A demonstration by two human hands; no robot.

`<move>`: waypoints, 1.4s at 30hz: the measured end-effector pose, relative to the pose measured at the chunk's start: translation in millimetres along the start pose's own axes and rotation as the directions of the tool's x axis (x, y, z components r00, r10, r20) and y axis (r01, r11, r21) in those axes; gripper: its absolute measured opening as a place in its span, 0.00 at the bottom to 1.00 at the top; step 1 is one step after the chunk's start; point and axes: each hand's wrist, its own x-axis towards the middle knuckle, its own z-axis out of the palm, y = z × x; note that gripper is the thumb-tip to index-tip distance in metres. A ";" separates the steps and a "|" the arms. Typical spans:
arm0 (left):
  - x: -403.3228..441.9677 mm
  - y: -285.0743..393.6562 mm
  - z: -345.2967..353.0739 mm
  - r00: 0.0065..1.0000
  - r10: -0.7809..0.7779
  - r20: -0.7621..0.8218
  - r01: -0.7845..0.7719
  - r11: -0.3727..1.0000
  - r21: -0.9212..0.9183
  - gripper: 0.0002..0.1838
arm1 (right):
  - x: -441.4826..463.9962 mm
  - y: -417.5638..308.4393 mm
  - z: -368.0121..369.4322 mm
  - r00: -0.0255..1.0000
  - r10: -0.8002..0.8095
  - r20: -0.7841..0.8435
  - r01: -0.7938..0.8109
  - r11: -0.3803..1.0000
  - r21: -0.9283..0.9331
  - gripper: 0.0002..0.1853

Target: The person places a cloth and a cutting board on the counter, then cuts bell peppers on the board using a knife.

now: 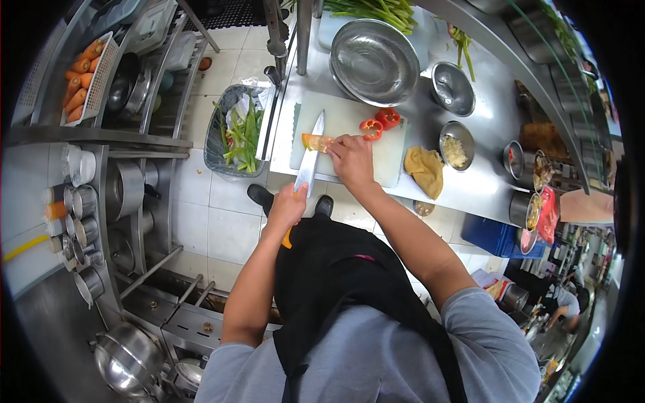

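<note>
My left hand (287, 208) is wrapped round the orange handle of a large knife (306, 171). The blade points away from me over a white cutting board (383, 158), and its middle meets an orange-red vegetable piece (316, 142). On the right side of that piece, the bent fingers of my right hand (351, 156) press it onto the board. Two cut red peppers (371, 129) lie on the board just beyond my right hand. A crumpled tan cloth (424, 171) rests at the board's right.
A perforated steel bowl (373, 62) stands behind the board. Small bowls, one with chopped pale pieces (455, 152), are at the right. A lined bin (240, 134) with green scraps sits left of the counter. Carrots (82, 77) fill a shelf basket. Another person (564, 305) is far right.
</note>
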 end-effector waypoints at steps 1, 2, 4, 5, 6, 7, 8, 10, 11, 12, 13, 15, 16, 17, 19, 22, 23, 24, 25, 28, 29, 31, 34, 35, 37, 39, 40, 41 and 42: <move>-3.2 0.3 -0.9 1.000 -0.022 -0.005 0.022 0.999 0.023 0.26 | -0.3 0.4 -0.2 1.000 -0.001 0.001 0.001 1.000 0.008 0.08; -2.8 -1.6 -0.5 1.000 -0.021 -0.003 0.021 0.999 0.026 0.26 | -0.6 1.0 -0.4 1.000 -0.001 0.001 0.001 1.000 0.016 0.08; -3.4 -4.1 1.2 1.000 0.000 -0.021 0.000 1.000 0.020 0.25 | -1.5 2.7 -0.7 1.000 -0.006 -0.006 0.006 1.000 0.017 0.08; -2.6 -2.7 2.1 1.000 -0.001 -0.019 0.001 1.000 0.022 0.25 | -1.7 2.8 -0.4 1.000 -0.018 -0.012 0.018 1.000 0.019 0.08; 0.2 -0.3 3.3 1.000 -0.010 -0.002 0.010 1.000 -0.002 0.26 | -1.9 2.4 0.1 1.000 -0.017 -0.011 0.017 1.000 0.021 0.08; 2.1 1.8 3.0 1.000 -0.019 0.014 0.020 0.999 -0.026 0.27 | -1.9 2.7 1.4 1.000 -0.014 -0.016 0.014 1.000 0.018 0.08; 3.2 1.5 2.6 1.000 -0.021 0.013 0.021 0.999 -0.026 0.27 | -2.1 3.0 2.2 1.000 -0.012 -0.021 0.013 1.000 0.015 0.08; 4.8 1.1 3.0 1.000 -0.001 0.022 0.002 1.000 -0.031 0.27 | -2.3 3.9 2.3 1.000 -0.013 -0.020 0.013 1.000 0.019 0.07; 3.1 -0.3 2.0 1.000 -0.001 0.021 0.002 0.999 -0.032 0.27 | -2.1 4.4 2.0 1.000 -0.009 -0.021 0.010 1.000 0.022 0.07; -0.2 -2.8 0.0 1.000 0.001 0.029 -0.001 1.000 -0.022 0.27 | -2.0 4.8 1.9 1.000 -0.010 -0.022 0.010 1.000 0.022 0.07; -1.6 -4.1 -1.1 0.999 0.004 0.037 -0.004 1.000 -0.012 0.27 | -1.8 4.8 1.8 1.000 -0.006 -0.020 0.006 1.000 0.022 0.07; 0.4 -4.1 0.6 0.999 0.002 0.040 -0.002 1.000 -0.011 0.27 | -2.4 4.8 2.1 1.000 0.002 -0.020 -0.002 1.000 0.025 0.07; 1.3 -4.1 2.0 0.999 0.000 0.041 0.001 1.000 -0.013 0.27 | -2.7 4.7 1.6 1.000 0.007 -0.015 -0.007 1.000 0.029 0.07; 3.3 -3.4 3.4 0.999 -0.001 0.042 0.001 1.000 -0.012 0.27 | -2.7 4.0 1.0 1.000 0.011 -0.010 -0.011 0.999 0.032 0.07; 8.3 -0.3 6.4 0.999 0.017 0.031 -0.015 0.999 -0.044 0.27 | -2.9 3.4 0.8 1.000 0.011 -0.024 -0.010 0.998 0.055 0.07; 9.6 2.3 4.3 0.999 -0.004 0.043 0.005 1.000 -0.022 0.27 | -1.9 7.2 -1.1 0.999 -0.005 -0.053 0.009 0.997 0.081 0.08; 9.1 3.0 3.1 0.999 -0.003 0.043 0.004 1.000 -0.020 0.27 | -2.7 7.8 -1.1 0.998 -0.018 -0.063 0.023 0.996 0.087 0.09; 8.3 3.3 1.6 0.999 0.005 0.044 -0.004 1.000 -0.031 0.27 | -4.6 7.5 -1.0 0.998 -0.018 -0.063 0.023 0.996 0.089 0.09; 7.2 3.4 -0.1 0.999 0.013 0.045 -0.011 0.999 -0.040 0.27 | -8.2 6.6 -0.7 0.996 0.042 -0.079 -0.034 0.995 0.090 0.10; 9.4 3.3 -0.7 0.998 -0.003 0.060 0.003 1.000 -0.012 0.27 | -12.2 4.6 -1.3 0.992 0.097 -0.081 -0.091 0.993 0.073 0.12; 10.7 4.5 -0.6 0.998 0.006 0.058 -0.005 1.000 -0.006 0.27 | -10.6 5.0 -0.8 0.994 0.095 -0.057 -0.092 0.994 0.055 0.12; 10.6 4.3 4.5 0.999 -0.002 0.044 0.003 0.999 -0.034 0.27 | -9.7 6.0 -0.9 0.994 0.086 -0.065 -0.083 0.995 0.051 0.13; 13.8 4.4 8.7 0.999 0.025 0.046 -0.022 0.998 -0.055 0.27 | -11.0 4.9 -2.2 0.995 0.073 -0.070 -0.070 0.997 0.033 0.12; 12.2 5.5 7.5 0.999 0.025 0.046 -0.022 0.998 -0.054 0.27 | -10.5 4.6 -1.7 0.995 0.067 -0.078 -0.066 0.998 0.020 0.12; 7.1 7.3 5.0 0.997 0.050 0.050 -0.049 0.998 -0.026 0.27 | -10.4 4.1 -1.3 0.994 0.075 -0.075 -0.073 0.997 0.021 0.12; 6.5 1.7 8.0 0.998 0.027 0.049 -0.027 1.000 -0.012 0.27 | -9.2 5.7 -1.7 0.994 0.082 -0.075 -0.081 0.996 0.021 0.12; 6.2 0.3 8.9 0.999 0.001 0.047 -0.001 1.000 0.003 0.27 | -9.2 6.1 -2.0 0.995 0.077 -0.071 -0.075 0.997 0.020 0.12; 8.4 -0.5 10.7 0.999 0.000 0.048 0.000 1.000 0.004 0.27 | -10.2 5.8 -1.9 0.995 0.071 -0.067 -0.070 0.997 0.020 0.12; 12.4 -0.4 13.4 0.999 0.019 0.032 -0.019 1.000 0.003 0.27 | -10.6 5.4 -1.3 0.995 0.073 -0.066 -0.071 0.997 0.021 0.12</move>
